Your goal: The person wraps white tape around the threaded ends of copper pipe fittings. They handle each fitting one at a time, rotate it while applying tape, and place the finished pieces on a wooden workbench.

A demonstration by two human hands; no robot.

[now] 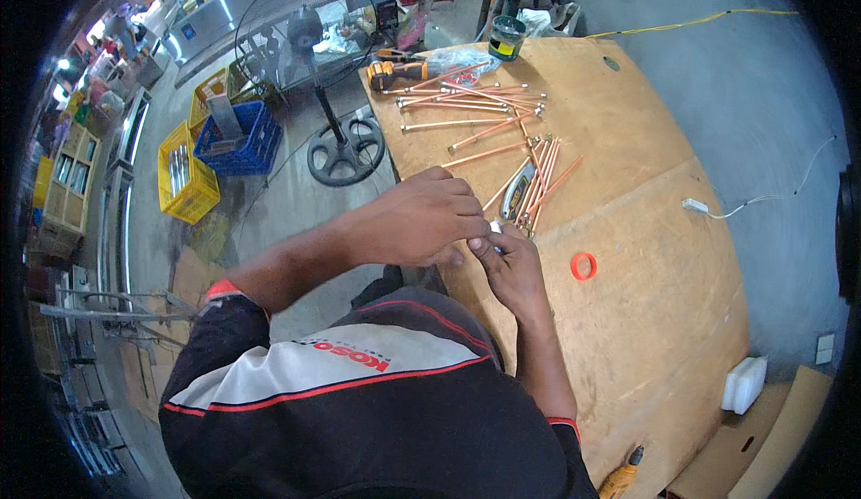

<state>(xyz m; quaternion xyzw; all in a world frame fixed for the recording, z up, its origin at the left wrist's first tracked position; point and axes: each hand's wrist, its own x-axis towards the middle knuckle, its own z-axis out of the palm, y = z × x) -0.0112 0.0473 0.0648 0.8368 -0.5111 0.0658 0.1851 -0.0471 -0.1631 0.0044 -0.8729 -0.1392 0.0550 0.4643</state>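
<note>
My two hands meet over the near left edge of a wooden table. My left hand (421,216) is closed, its fingers curled over and their tips hidden from here. My right hand (515,270) pinches with thumb and forefinger around a small white piece (495,227), mostly covered by the fingers; its kind cannot be made out. Just beyond the hands lie several thin copper tubes (549,176) with metal nuts at their ends. Among these rests a grey-handled utility knife (515,192). To the right of my right hand, an orange ring (584,266) lies flat.
More copper tubes (475,100) spread across the far table, near a yellow-black power tool (399,73), a plastic bag (462,61) and a dark green tub (507,37). An orange-handled tool (621,479) lies at the near edge. Left stand a floor fan (345,151) and crates (240,140).
</note>
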